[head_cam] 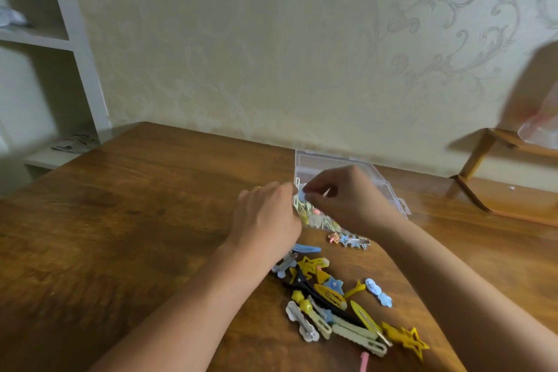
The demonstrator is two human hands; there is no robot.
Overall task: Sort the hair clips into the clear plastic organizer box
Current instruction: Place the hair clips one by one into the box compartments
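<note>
Both hands meet over the near left corner of the clear box (338,164), at the far side of the tabletop (136,220). The right hand (347,199) pinches a small blue clip (301,194), and the left hand (265,214) touches it with curled fingers. Near the person, between the forearms, lies a pile of clips (338,299).

Organizer box (383,181) stands on table (136,220) at centre. Loose clip pile (338,305) lies at its 6 o'clock. Small wooden stand (495,190) sits at box's 3 o'clock.

Home: patterned wallpaper (302,54), wooden table (136,205)
</note>
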